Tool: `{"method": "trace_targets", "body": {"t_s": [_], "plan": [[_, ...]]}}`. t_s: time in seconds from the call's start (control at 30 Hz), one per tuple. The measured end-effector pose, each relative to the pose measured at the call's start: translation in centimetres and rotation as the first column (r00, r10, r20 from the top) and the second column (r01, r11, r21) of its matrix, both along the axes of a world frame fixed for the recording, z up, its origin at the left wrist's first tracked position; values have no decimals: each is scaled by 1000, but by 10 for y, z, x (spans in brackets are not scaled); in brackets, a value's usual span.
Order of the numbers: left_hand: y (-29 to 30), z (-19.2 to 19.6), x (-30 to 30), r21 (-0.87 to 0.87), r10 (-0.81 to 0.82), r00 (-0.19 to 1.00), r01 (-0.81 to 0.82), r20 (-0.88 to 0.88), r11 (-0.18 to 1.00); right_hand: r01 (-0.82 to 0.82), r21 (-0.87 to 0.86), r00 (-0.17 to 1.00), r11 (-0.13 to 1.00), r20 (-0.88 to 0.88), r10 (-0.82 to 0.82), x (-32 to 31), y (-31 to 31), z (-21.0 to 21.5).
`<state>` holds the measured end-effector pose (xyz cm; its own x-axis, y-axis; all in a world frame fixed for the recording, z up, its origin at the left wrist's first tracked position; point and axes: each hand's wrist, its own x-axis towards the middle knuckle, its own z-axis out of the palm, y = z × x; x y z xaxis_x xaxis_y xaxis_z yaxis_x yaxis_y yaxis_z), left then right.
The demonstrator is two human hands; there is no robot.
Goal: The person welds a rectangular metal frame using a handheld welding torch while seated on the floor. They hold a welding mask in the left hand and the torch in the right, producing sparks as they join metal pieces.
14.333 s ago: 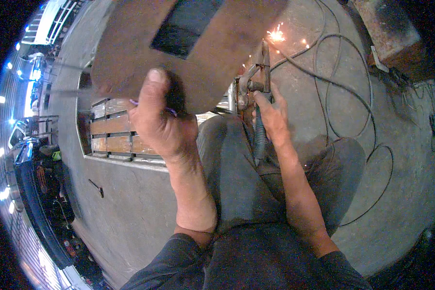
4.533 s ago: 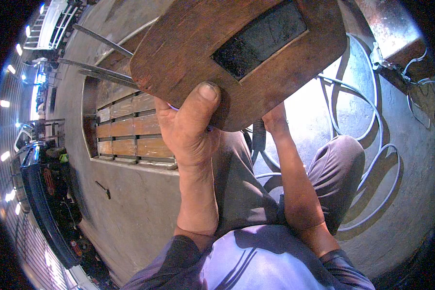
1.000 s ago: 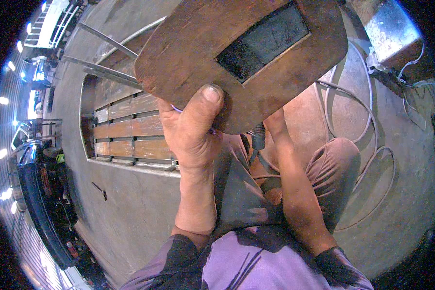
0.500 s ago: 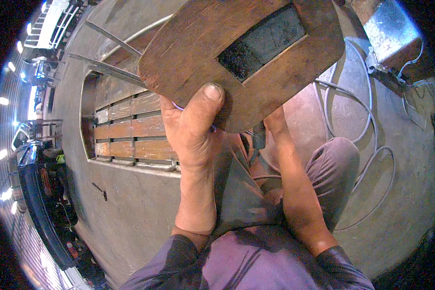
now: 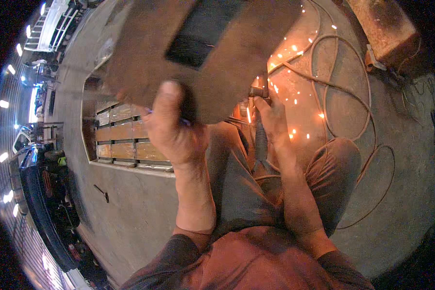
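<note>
My left hand (image 5: 174,128) is closed on a brown hand-held welding shield (image 5: 241,58), its thumb lying over the near face. A dark rectangular window (image 5: 203,34) is set in the shield, which is blurred by motion. Beyond and to the right, my right hand (image 5: 273,118) is wrapped round a welding torch (image 5: 261,137) with a black ribbed handle end. Orange sparks (image 5: 295,48) fly out around the torch. The shield hides the torch's tip and the spot being worked.
A metal-framed panel with wooden slats (image 5: 130,149) lies at left. Looped cables (image 5: 367,121) cross the floor at right, near a rusty box (image 5: 382,24). A small hammer-like tool (image 5: 101,193) lies on the floor. Vehicles (image 5: 48,193) stand along the far left.
The shield has moved left and tilted more steeply with my left hand. My right hand and the torch now show more from behind it. Sparks and an orange glow have appeared.
</note>
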<state>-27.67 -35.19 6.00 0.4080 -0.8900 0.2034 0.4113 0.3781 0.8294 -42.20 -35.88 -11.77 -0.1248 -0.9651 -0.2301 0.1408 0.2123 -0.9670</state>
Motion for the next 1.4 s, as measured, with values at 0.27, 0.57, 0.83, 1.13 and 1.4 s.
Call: {"method": "trace_targets", "body": {"t_s": [0.27, 0.57, 0.83, 1.13, 1.4], "plan": [[-4, 10, 21, -94, 109, 994, -109, -6, 990, -22, 100, 999, 995, 29, 19, 3, -8, 11], [4, 1, 27, -168, 124, 991, -116, 40, 979, 20, 32, 999, 999, -36, -19, 9, -13, -1], [3, 4, 22, -204, 96, 992, -78, 78, 976, -14, 86, 1000, 996, 9, 14, 6, -14, 19], [2, 0, 9, -263, 164, 955, -97, 246, 960, -38, 185, 995, 982, 94, 21, 4, -17, 27], [12, 1, -9, -58, 16, 968, -1, 251, 998, 79, -116, 994, 990, 83, -69, 15, -27, -24]]}}
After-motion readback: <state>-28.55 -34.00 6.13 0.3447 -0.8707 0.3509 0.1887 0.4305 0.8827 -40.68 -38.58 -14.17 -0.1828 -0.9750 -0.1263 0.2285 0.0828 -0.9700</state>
